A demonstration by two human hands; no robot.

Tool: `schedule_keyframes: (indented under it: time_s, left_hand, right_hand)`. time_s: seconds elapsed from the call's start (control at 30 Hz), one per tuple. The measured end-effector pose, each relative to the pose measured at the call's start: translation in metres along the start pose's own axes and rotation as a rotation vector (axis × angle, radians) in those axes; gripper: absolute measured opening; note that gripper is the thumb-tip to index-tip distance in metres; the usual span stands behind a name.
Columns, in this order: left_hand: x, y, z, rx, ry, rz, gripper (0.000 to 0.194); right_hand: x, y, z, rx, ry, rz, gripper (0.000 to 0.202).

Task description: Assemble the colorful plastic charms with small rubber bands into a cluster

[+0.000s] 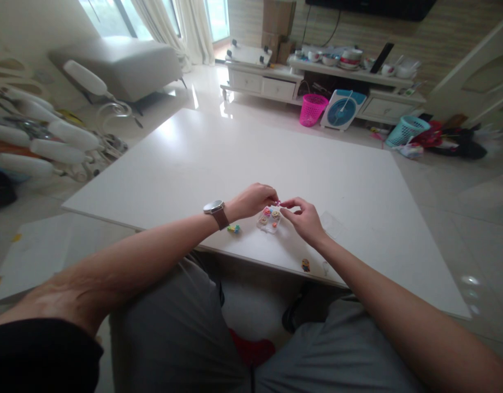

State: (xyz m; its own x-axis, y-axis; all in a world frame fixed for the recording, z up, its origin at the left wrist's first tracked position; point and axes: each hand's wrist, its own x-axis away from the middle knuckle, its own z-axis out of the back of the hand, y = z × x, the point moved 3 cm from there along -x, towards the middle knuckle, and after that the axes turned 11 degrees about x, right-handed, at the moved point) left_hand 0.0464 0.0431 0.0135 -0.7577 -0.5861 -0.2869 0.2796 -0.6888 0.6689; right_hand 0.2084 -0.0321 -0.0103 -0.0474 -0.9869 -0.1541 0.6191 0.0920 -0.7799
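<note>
A tiny pink piece point(278, 203) was pinched between the fingertips of both hands, just above a small clear tray point(269, 221) that lay on the white tabletop point(218, 158). The left hand point(253, 200) was closed narrowly on the piece from the left, with a watch point(217, 210) worn on its wrist. The right hand point(304, 218) was met with it from the right, thumb and forefinger drawn together on the same piece, the other fingers curled. Several small coloured charms point(271, 214) were seen lying in the tray, directly under the fingertips. A small multicoloured piece point(234, 228) was left on the tabletop just beside the left wrist, and a small yellow figure point(306, 265) was placed near the front edge, below the right forearm. A clear plastic film point(332, 224) was lying just right of the right hand. What the pink piece was could not be told at this size.
</note>
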Motion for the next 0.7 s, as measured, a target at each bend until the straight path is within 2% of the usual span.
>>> schedule_keyframes:
  time_s: [0.37,0.7]
  left_hand:
    - [-0.0011,-0.0044,0.0043,-0.003,0.067,0.037,0.011]
    - [0.0014,-0.0085,0.0016,-0.03,0.036,0.033,0.014]
  right_hand:
    - [0.0015,-0.0035,-0.0002,-0.014,-0.023,0.038,0.027]
    - [0.0015,-0.0007,-0.0029,-0.005,-0.071,0.036,0.027]
